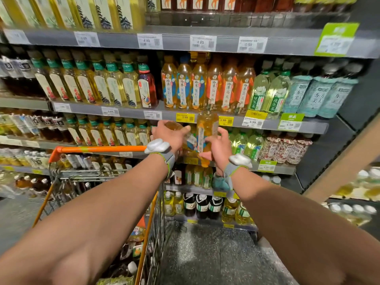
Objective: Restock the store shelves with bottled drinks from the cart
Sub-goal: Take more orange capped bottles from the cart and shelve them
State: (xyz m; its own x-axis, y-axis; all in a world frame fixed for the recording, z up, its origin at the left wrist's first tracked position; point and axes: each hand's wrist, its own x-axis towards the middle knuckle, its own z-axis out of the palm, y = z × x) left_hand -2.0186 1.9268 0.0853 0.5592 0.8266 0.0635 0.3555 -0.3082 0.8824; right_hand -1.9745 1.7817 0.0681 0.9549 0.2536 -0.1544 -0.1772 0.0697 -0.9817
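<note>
Head view: left grip [170, 134] is closed around a tilted tea bottle [172, 125], right grip [218, 147] around an upright tea bottle [207, 126], both before the shelf [131, 112], not placed yet; the cart [98, 149] holds more, so work remains.

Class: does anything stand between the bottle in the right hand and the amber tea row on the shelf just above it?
Yes. The amber tea row stands bottle to bottle along the shelf front, with no gap showing for the bottle in the right hand. Otherwise the way is open.
</note>
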